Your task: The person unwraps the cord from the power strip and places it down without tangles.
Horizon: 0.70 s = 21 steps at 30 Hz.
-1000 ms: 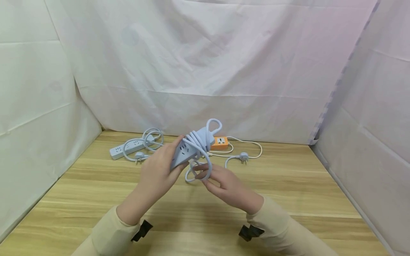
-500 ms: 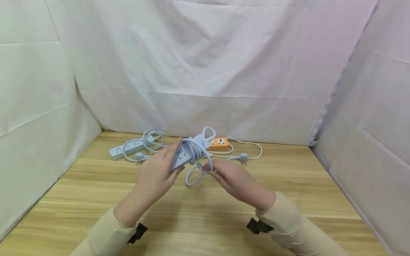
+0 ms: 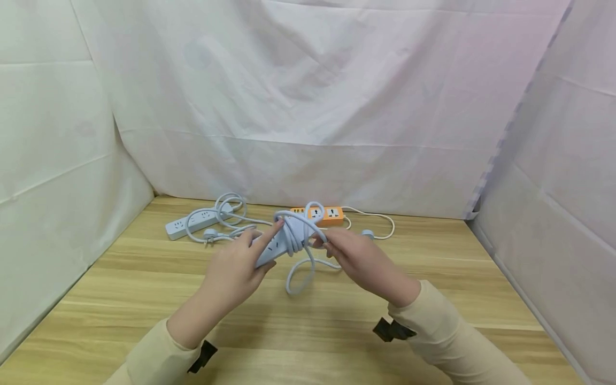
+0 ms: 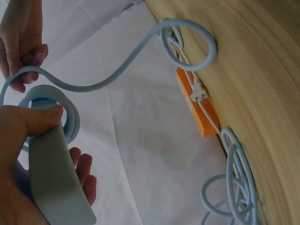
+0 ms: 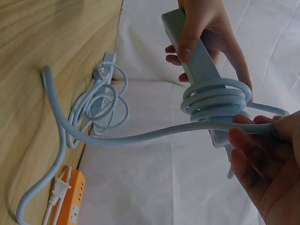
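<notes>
My left hand (image 3: 231, 270) grips a light blue power strip (image 3: 272, 252), held up above the table at a tilt. Its cord is wound in several turns (image 5: 213, 103) around the far end of the strip, and a small loop sticks up there. With thumb and fingers my right hand (image 3: 368, 262) pinches the loose cord (image 5: 164, 131) beside those turns. From the right hand the cord hangs down in a curve toward the wooden table. In the left wrist view, my left thumb (image 4: 40, 119) lies across the strip near the coils.
Behind the hands, an orange power strip (image 3: 329, 215) with a white cord (image 3: 380, 215) lies at the table's back. A second light blue strip (image 3: 178, 228) with looped cord and a plug (image 3: 210, 234) lies at back left. White cloth (image 3: 308, 107) hangs around the table.
The held strip has come down slightly, showing more of the orange one. My right hand has moved up and right with the cord, from loosely curved fingers to a pinch.
</notes>
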Available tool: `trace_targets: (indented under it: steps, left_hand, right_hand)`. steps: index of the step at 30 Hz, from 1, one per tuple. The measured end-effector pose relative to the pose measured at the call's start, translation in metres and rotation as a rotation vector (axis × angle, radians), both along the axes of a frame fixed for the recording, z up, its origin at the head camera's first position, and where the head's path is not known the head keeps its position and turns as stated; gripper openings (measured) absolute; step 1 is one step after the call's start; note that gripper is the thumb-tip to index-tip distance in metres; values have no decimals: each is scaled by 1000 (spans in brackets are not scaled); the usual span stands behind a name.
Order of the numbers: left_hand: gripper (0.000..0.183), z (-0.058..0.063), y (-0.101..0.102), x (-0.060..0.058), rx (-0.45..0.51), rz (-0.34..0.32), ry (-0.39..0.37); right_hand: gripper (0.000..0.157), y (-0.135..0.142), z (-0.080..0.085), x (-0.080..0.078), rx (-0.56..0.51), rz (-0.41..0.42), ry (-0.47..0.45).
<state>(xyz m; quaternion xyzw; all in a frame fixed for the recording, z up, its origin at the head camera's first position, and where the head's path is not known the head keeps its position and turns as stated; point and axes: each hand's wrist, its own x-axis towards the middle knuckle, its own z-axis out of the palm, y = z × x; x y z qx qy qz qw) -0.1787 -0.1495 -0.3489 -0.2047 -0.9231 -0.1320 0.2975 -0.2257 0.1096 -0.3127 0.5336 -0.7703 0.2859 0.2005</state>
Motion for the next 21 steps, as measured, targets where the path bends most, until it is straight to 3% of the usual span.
trace_targets:
  steps: [4, 11, 21]
  left_hand:
    - [85, -1, -1, 1, 9, -29, 15]
    - [85, -3, -4, 2, -30, -84, 131]
    - [78, -4, -8, 7, -73, -78, 153]
  right_hand:
    - [24, 2, 2, -4, -25, -9, -9]
    - [33, 7, 0, -11, -98, -42, -10]
    - [22, 8, -2, -16, -134, -85, 1]
